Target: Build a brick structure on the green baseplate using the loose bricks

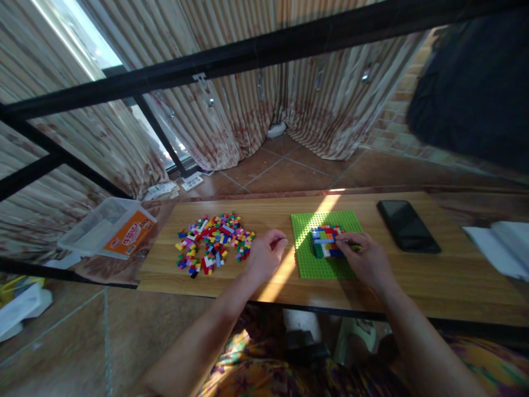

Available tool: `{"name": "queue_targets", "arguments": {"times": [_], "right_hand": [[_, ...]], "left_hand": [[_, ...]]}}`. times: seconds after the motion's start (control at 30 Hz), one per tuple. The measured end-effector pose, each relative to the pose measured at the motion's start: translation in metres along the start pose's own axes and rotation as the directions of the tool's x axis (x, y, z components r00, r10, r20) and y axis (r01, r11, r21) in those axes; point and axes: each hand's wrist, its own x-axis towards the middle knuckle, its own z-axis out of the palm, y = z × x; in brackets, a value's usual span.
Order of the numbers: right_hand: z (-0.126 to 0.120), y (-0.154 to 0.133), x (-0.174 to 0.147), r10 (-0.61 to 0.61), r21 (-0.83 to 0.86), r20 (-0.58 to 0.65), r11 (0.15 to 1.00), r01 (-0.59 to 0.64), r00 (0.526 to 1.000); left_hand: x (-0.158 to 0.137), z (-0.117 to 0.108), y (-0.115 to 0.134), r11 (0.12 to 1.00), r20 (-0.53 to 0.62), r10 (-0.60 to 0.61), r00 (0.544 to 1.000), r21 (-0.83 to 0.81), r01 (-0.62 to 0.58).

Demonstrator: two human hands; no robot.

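Observation:
A green baseplate (pixel 306 263) lies on a narrow wooden table (pixel 413 281). On it stands a small multicoloured brick build (pixel 324 242). My right hand (pixel 366 260) rests at the build's right side, its fingertips touching the top bricks. My left hand (pixel 266 253) sits on the table just left of the baseplate, fingers curled together; whether a small brick is pinched in them is too small to tell. A pile of loose coloured bricks (pixel 212 242) lies left of that hand.
A black phone (pixel 407 226) lies right of the baseplate. White paper (pixel 500 248) sits at the table's right end. A clear plastic box with an orange label (pixel 109 226) stands off the left end. A black metal frame bar (pixel 264 52) crosses overhead.

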Motion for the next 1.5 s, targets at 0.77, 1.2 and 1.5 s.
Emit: {"name": "queue_targets", "arguments": {"times": [0.77, 1.2, 1.5], "right_hand": [[-0.001, -0.005, 0.002, -0.019, 0.002, 0.022, 1.000, 0.019, 1.000], [-0.001, -0.006, 0.003, -0.003, 0.004, 0.029, 1.000, 0.003, 1.000], [0.000, -0.008, 0.003, 0.002, -0.004, 0.024, 1.000, -0.002, 1.000]], "left_hand": [[0.030, 0.057, 0.005, 0.990, 0.124, 0.038, 0.992, 0.130, -0.054], [0.032, 0.068, -0.005, 0.997, 0.051, 0.047, 0.998, -0.070, -0.044], [0.038, 0.068, 0.002, 0.991, 0.054, -0.049, 0.997, -0.123, 0.055]]}}
